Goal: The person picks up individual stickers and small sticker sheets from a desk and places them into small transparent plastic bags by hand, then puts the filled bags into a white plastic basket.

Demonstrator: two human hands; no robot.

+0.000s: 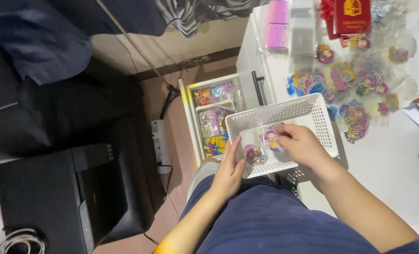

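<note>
White perforated basket (313, 113) rests at the bench (383, 160) edge, above the lap. Left hand (228, 171) grips a round cartoon charm (253, 154) at its rim; right hand (301, 146) pinches a second charm (270, 137) inside. More charms (346, 84) litter the bench; open drawer (212, 117) beside.
</note>
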